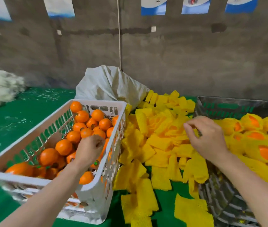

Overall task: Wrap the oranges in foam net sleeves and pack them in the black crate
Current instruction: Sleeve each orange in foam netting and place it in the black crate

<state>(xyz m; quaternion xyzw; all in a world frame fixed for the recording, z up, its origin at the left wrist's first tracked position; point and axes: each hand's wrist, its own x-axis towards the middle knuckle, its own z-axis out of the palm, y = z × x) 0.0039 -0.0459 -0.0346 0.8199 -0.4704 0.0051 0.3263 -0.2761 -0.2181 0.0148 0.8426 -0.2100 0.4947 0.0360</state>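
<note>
Left hand (pixel 90 149) dips into the white crate (pixel 97 182), fingers curled over the bare oranges (pixel 63 146), possibly gripping one. Right hand (pixel 207 136) pinches at the yellow sleeves (pixel 159 140) beside the black crate (pixel 224 200). Next: orange meets sleeve.

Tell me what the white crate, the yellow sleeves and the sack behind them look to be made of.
White crate: looks like rigid moulded plastic, smooth, with slotted walls.
Yellow sleeves: soft foam net, matte, with an open mesh texture, lying flat and crumpled.
Sack: probably woven plastic or cloth, off-white and creased; the weave is too blurred to tell.
</note>
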